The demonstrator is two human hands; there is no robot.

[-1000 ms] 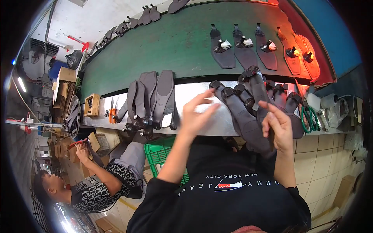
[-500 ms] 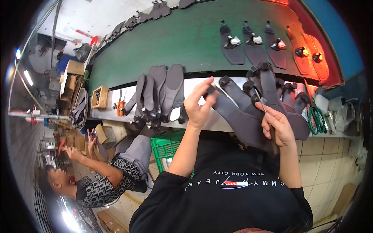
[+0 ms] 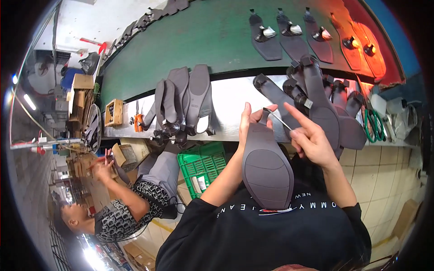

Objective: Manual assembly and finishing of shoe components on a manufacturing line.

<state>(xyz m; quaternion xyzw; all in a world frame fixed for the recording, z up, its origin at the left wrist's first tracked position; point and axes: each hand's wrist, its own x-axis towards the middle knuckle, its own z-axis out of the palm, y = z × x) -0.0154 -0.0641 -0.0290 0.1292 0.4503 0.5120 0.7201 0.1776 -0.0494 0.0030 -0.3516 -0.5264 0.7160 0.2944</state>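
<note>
- Centrally, left hand [image 3: 250, 123] grips the grey sole piece [image 3: 266, 169] by its narrow top.
- Right hand [image 3: 312, 141] pinches a thin tool [image 3: 278, 118] touching that edge.
- Grey pieces [image 3: 323, 106] crowd the metal ledge [image 3: 226, 101] upper right; open room lies between piles.

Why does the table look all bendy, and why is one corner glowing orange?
Head view: the fisheye lens curves the green belt and metal bench edge toward the round black rim. An orange-red glow washes the grey soles at upper right. A bright light flares at lower left. The grey sole in the left hand looks sharp, as does the right hand.
</note>
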